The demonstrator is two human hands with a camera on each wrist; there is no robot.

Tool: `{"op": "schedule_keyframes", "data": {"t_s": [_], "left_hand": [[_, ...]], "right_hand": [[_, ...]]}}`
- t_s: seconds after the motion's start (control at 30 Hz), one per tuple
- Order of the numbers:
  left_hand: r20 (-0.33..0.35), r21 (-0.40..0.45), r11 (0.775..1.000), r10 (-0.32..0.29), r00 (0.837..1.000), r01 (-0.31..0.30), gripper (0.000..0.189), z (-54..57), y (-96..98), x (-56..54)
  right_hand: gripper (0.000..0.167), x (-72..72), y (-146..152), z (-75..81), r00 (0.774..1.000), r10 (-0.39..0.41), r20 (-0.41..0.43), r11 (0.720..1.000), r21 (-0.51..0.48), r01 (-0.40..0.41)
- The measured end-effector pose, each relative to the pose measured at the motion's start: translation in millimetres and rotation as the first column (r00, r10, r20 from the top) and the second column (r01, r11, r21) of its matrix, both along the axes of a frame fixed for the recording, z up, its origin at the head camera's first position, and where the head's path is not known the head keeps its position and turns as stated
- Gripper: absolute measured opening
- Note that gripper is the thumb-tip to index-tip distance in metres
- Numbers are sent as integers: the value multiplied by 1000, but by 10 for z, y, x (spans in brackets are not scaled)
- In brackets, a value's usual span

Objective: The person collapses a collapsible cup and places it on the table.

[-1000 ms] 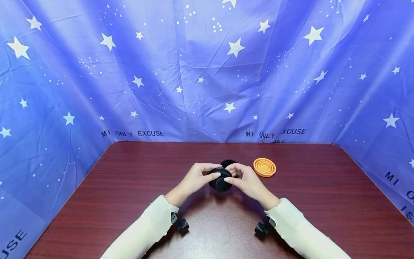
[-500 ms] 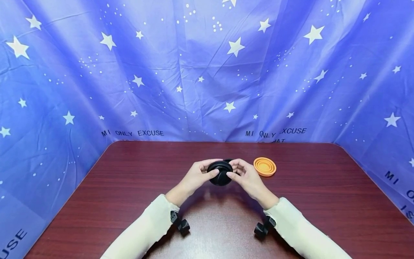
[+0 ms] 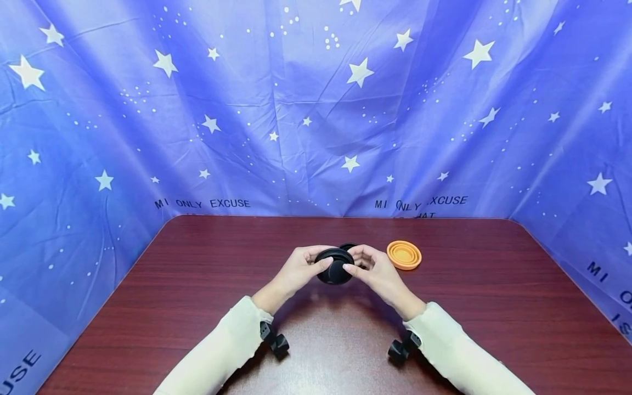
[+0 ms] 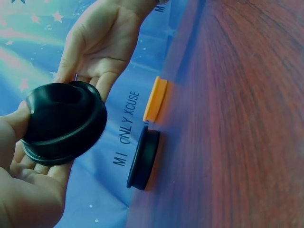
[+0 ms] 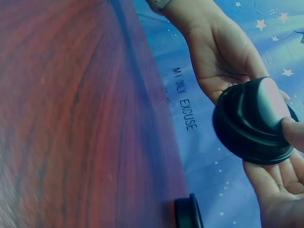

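Observation:
Both hands hold a black round lid (image 3: 336, 274) with a raised, sloping top, up above the table. My left hand (image 3: 298, 270) grips its left side, thumb on the near face and fingers behind the rim. On the other side my right hand (image 3: 379, 272) pinches the rim, its thumb tip pressed on the raised part. The left wrist view shows the lid (image 4: 66, 121) tilted between both palms. Beyond the hands a black round ridged piece (image 4: 144, 158) rests on the table, partly hidden by them in the head view.
An orange ringed disc, like a collapsed silicone cup (image 3: 404, 255), lies right of the hands. The dark red wooden table (image 3: 212, 258) reaches back to a blue star-printed curtain (image 3: 306, 109). A black wrist camera (image 3: 276, 341) sits under each sleeve.
The lid has come up a little and tilted, showing more of its raised top. The right thumb has shifted on it. The orange disc stays in place.

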State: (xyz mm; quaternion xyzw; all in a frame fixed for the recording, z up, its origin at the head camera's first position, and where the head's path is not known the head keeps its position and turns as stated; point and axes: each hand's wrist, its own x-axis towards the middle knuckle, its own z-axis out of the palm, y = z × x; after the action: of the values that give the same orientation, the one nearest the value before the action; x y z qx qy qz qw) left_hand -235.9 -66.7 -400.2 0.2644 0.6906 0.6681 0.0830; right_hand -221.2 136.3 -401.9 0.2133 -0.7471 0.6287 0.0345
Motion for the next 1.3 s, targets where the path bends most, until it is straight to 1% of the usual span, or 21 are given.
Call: {"op": "schedule_keyframes", "data": {"t_s": [0.17, 0.27, 0.4, 0.5, 0.63, 0.8, 0.97, 1.17, 1.23, 1.3], "left_hand": [[21, -42, 998, -36, 999, 37, 36, -6, 8, 5], [35, -67, 997, -38, 999, 40, 36, 1, 15, 20], [69, -74, 997, -17, 997, 22, 38, 18, 16, 27], [88, -58, 998, 11, 996, -6, 37, 42, 2, 29], [95, -23, 999, 34, 995, -32, 37, 64, -16, 21], [89, 4, 1000, 23, 996, -23, 40, 65, -20, 12], [68, 12, 999, 30, 997, -31, 39, 55, -11, 6], [43, 0, 998, 58, 997, -58, 35, 45, -6, 1], [36, -14, 998, 63, 997, -63, 34, 43, -8, 0], [37, -26, 998, 54, 998, -53, 34, 36, -9, -5]], "right_hand": [[29, 3, 18, 2, 999, 47, -18, 995, 86, -45], [29, -4, 17, -3, 997, 63, -35, 990, 131, -58], [27, -12, 19, -4, 997, 43, -57, 986, 162, -33], [25, -19, 19, -1, 998, 11, -60, 992, 125, -4], [25, -33, 21, 3, 997, -40, -59, 998, 40, 42], [27, -40, 26, 12, 998, -51, -34, 998, -25, 50], [27, -40, 22, 16, 998, -50, -30, 998, -28, 49], [25, -39, 18, -3, 998, -52, -34, 999, -11, 51], [25, -34, 21, -3, 999, -44, -21, 999, -7, 44], [26, -27, 27, 2, 999, -32, -3, 999, 4, 32]]}}
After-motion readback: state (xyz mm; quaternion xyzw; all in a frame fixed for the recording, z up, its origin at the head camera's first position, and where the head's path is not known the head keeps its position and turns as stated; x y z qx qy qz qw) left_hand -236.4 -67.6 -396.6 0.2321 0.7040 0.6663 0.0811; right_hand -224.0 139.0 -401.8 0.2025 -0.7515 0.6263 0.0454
